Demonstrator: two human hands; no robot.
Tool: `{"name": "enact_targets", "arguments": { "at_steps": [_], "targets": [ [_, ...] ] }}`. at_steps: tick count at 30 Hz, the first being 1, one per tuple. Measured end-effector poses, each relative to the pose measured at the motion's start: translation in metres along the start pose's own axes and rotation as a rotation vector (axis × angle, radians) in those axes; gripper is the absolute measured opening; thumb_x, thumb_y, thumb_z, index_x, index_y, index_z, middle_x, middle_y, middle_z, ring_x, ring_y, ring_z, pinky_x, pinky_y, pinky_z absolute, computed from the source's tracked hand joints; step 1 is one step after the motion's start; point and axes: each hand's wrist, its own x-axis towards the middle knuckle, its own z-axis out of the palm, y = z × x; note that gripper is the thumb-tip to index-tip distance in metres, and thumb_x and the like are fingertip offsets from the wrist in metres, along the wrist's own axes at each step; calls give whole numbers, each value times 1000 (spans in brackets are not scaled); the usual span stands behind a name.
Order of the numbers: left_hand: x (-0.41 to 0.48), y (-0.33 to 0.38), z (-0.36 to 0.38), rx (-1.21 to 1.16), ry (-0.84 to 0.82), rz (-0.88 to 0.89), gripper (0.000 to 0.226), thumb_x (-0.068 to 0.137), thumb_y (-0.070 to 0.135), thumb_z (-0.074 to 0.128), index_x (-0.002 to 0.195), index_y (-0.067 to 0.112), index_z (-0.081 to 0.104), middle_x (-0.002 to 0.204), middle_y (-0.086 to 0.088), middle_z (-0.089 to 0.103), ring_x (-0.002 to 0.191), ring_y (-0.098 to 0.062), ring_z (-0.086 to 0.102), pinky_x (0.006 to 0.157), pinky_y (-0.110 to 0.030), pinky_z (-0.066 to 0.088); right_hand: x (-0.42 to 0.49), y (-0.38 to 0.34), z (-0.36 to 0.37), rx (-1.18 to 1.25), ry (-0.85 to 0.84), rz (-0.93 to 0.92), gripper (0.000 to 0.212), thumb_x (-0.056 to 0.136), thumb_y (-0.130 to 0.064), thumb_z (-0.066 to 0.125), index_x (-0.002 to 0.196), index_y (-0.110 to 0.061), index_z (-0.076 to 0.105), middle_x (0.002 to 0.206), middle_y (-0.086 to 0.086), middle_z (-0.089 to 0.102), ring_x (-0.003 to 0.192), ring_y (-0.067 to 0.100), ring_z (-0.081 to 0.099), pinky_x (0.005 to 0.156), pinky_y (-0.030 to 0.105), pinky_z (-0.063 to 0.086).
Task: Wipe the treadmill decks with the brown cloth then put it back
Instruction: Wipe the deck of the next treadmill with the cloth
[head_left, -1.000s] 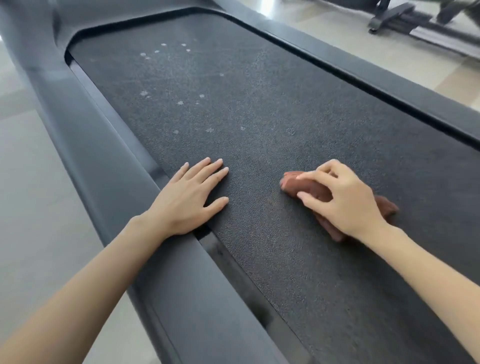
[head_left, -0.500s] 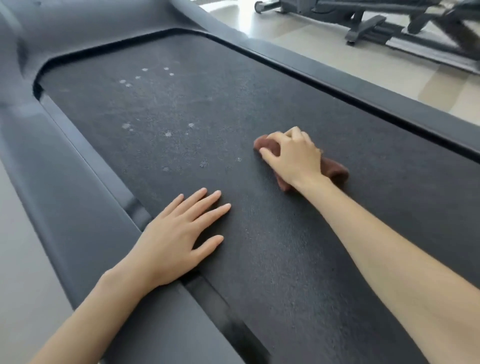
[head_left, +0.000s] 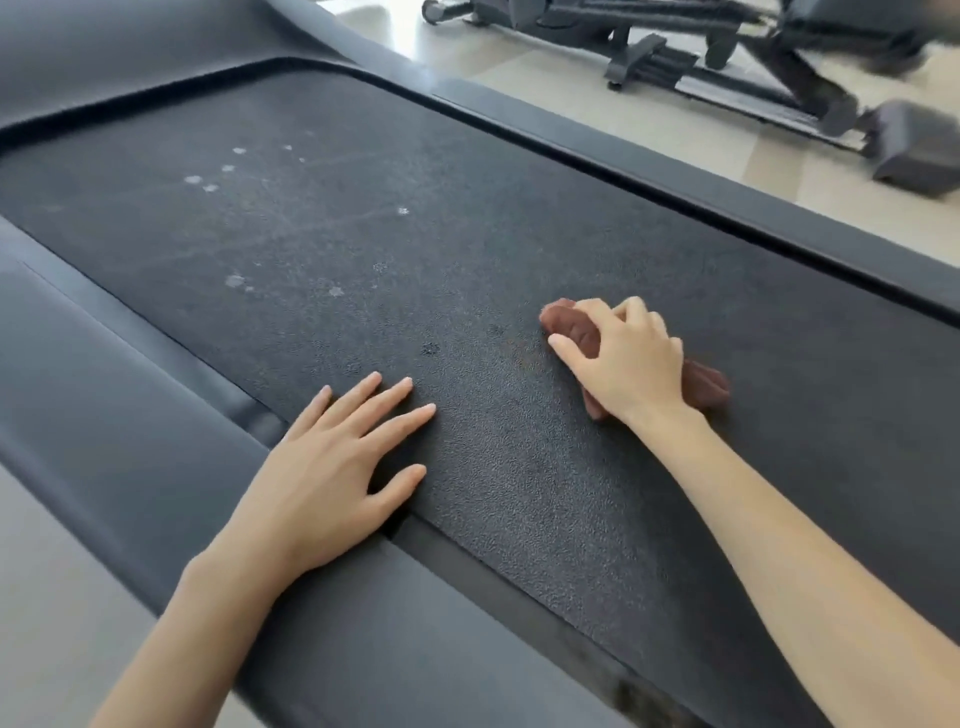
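While my right hand (head_left: 628, 364) bore down on the brown cloth (head_left: 702, 387), its fingers were curled over the bunched fabric and the thumb lay along the near side, clamping it against the treadmill deck (head_left: 467, 234). The cloth lay on the black textured belt, nearer the far rail (head_left: 727, 200) than the near one; one end poked out past my fingertips and the other showed behind my wrist. My left hand (head_left: 332, 467) rested flat, fingers straight and spread, holding nothing; the palm sat across the edge where the belt met the grey side rail (head_left: 130, 374), with the fingertips on the belt itself. The two hands were apart, with bare belt between them. Pale spots (head_left: 236, 280) dotted the belt farther up, toward its curved end; darker marks (head_left: 430, 349) lay just beyond my left fingertips, possibly damp patches, though the view was too grainy to be sure. Beyond the far rail, on the light floor (head_left: 675, 130), stood the dark, blurred frame of another exercise machine (head_left: 644, 57).
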Motion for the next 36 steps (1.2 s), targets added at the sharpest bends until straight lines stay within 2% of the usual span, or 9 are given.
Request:
{"name": "enact_targets", "arguments": {
  "at_steps": [5,8,10,15,17,21,26,31,36],
  "targets": [
    [-6,-4,0,-18,-17,109,62,84,61,20,142,44,27,153,20,13,143,-3,3,116,-30,-3,-109,-27,-17,73,38,-325,44,80,-60,50,112,-33,61,99,1,53,90,23,53,74,38,45],
    [-15,-6,-1,-42,-15,168,63,83,61,19,141,42,33,152,19,19,143,-5,9,116,-30,0,-155,-3,-32,104,-3,-458,39,76,-56,54,107,-35,64,92,-4,54,83,18,54,69,36,45],
    [-20,-6,-1,-45,-7,183,60,85,61,21,141,42,33,152,19,19,143,-5,9,116,-30,-1,-150,27,-39,52,-8,-349,38,77,-54,57,109,-35,65,93,-5,55,87,19,56,72,40,47],
    [-18,-6,2,1,-17,188,53,91,54,34,143,42,29,154,19,15,143,-4,4,116,-31,-1,-89,54,-33,32,32,274,43,85,-52,57,123,-32,56,112,9,52,114,33,48,93,49,43],
    [-18,-6,1,-6,-13,175,53,91,53,35,142,42,30,154,18,17,143,-5,6,117,-32,0,-80,23,-23,37,42,237,45,84,-57,57,123,-34,56,113,8,50,115,31,46,92,46,39],
    [-17,-7,-2,-31,8,123,52,92,50,36,143,40,30,154,16,21,143,-5,10,118,-34,5,-108,-51,-14,55,30,-87,46,78,-62,55,115,-34,60,104,2,49,102,26,48,82,41,40],
    [-9,-46,-9,-19,78,-76,55,92,49,40,144,35,30,154,11,23,143,-10,13,117,-37,9,-134,-61,-15,142,39,-452,45,76,-61,50,104,-30,67,91,-1,54,85,23,56,69,39,45],
    [2,-77,-19,43,72,-161,54,92,53,35,144,39,28,156,8,17,144,-14,8,117,-38,7,-49,-63,7,167,89,-330,39,78,-54,62,109,-31,65,93,0,54,95,24,53,77,39,46],
    [0,-73,-17,54,95,-178,55,91,56,31,143,43,26,156,11,16,144,-11,6,118,-35,4,78,-81,33,103,100,-132,41,85,-55,55,118,-31,58,109,7,52,112,30,46,87,42,41]
  ]
}}
